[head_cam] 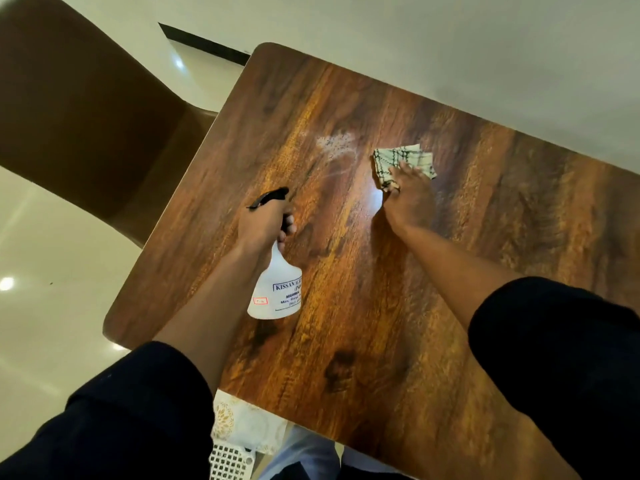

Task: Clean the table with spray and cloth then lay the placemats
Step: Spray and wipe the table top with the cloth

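Brown chair (pixel 86 109) on glossy pale floor (pixel 45 271) with lamp glints, plain wall (pixel 450 36) and dark skirting (pixel 204 41) beyond

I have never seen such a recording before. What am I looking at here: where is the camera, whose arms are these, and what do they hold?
There is no machine. A person wears the camera on the head, so it looks down at their own arms over a wooden table. The left hand grips a white spray bottle, its black nozzle pointing away. The right hand presses a checked cloth on the table. Between them lies a whitish patch of spray. A brown chair stands at the left. Patterned mats show below the near table edge.
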The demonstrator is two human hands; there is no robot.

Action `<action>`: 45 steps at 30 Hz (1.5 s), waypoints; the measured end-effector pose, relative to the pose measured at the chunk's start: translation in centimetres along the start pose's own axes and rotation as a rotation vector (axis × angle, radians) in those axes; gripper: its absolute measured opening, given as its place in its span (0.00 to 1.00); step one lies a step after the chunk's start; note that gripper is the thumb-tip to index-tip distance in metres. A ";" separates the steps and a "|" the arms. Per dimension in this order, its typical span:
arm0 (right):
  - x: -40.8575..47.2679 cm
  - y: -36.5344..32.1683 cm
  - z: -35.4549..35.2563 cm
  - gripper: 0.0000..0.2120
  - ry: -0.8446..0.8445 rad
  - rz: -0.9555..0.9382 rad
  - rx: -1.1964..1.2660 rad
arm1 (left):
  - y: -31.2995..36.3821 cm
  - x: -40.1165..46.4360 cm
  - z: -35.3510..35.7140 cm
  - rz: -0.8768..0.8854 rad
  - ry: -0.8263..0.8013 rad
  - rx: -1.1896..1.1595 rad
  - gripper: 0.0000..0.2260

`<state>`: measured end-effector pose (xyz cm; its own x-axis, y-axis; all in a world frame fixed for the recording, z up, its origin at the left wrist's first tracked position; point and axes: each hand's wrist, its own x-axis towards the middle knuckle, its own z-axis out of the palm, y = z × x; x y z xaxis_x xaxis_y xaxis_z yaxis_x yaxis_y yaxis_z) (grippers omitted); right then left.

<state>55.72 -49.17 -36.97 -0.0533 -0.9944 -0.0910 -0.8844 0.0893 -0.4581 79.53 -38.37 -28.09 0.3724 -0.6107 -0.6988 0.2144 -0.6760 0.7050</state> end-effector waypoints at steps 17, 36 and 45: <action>3.3 -10.9 4.9 0.25 -0.070 -0.062 0.000 | 2.4 3.1 -1.9 -0.035 -0.097 -0.016 0.17; 9.0 -6.5 2.2 0.24 -0.101 -0.216 -0.141 | 1.0 3.2 -2.1 -0.068 -0.051 -0.003 0.04; 4.5 -11.6 5.0 0.27 -0.116 -0.231 -0.076 | 0.3 2.1 -2.9 -0.068 -0.048 -0.040 0.08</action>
<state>68.06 -54.40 -36.46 0.2038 -0.9745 -0.0941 -0.8992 -0.1484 -0.4115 82.95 -38.68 -28.96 0.3121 -0.5839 -0.7494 0.2738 -0.7001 0.6595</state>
